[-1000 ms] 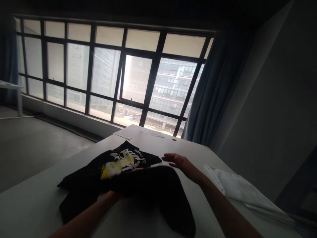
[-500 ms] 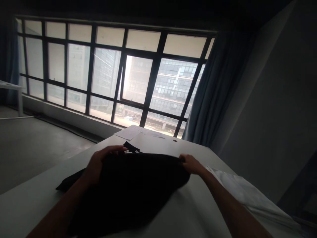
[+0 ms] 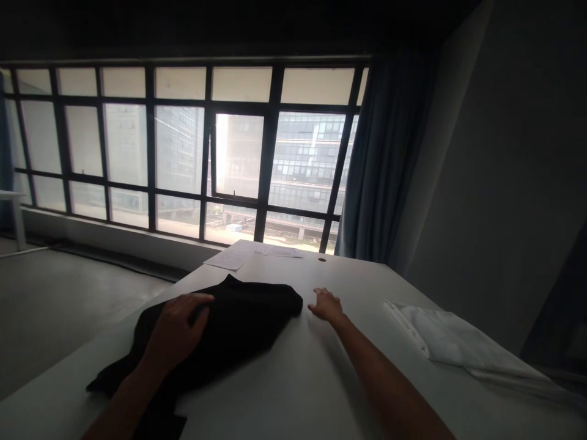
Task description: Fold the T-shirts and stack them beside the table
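Observation:
A black cloth [image 3: 247, 311], probably a garment, lies loosely spread on the white table [image 3: 293, 391]. Over its left part is my left hand [image 3: 178, 324], thumb and fingers apart, gripping nothing. Whether it touches the cloth is hard to tell. My right hand [image 3: 326, 304] is just beyond the right end of the cloth, above the table, with its fingers apart and nothing in them.
Folded white fabric [image 3: 454, 336] lies along the table's right side. Papers [image 3: 232, 255] rest at the far edge, near a round dark hole [image 3: 321, 260]. Beyond are windows and a blue curtain [image 3: 380, 171]. Part of another table [image 3: 17, 220] shows at far left.
Both hands have let go of the black cloth, which has dropped from a raised position to lie on the table. The dark tag with white marks no longer shows. The view has tilted.

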Demonstrator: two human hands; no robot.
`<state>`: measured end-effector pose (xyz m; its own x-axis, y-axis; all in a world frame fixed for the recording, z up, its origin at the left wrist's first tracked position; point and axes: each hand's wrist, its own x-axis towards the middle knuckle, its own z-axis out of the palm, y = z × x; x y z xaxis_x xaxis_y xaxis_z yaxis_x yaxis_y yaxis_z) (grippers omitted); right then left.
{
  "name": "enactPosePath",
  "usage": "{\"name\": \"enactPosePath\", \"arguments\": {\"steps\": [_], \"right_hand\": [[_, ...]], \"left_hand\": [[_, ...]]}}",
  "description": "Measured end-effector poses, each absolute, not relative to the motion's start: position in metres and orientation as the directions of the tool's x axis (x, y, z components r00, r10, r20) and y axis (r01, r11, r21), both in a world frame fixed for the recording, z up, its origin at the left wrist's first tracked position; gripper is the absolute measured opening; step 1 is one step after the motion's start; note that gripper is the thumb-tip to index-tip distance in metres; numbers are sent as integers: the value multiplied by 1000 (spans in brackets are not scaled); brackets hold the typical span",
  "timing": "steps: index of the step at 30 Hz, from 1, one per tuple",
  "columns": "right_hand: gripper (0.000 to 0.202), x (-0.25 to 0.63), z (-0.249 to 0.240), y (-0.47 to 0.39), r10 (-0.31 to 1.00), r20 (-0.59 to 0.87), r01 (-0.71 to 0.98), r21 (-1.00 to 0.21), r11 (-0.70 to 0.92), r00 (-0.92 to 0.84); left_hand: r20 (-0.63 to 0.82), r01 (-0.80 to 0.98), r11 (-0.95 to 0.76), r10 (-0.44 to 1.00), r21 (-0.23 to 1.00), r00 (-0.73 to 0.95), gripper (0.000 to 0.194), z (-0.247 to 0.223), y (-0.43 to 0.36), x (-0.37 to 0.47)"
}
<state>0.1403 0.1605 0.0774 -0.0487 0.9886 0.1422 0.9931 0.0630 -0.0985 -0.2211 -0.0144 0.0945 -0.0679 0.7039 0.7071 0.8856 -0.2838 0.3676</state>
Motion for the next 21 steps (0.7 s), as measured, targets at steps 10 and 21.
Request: {"name": "enactPosePath", "arguments": {"steps": [10,21], "right_hand": [[48,409,20,100,837,258,869,-22,-494,482],[37,455,-4,77,796,367,876,-228,-425,481]], "left_hand": [[127,962,-250,964,113,235,60,21,8,-155],[190,975,128,977,-180,-94,57,61,44,-90]]}}
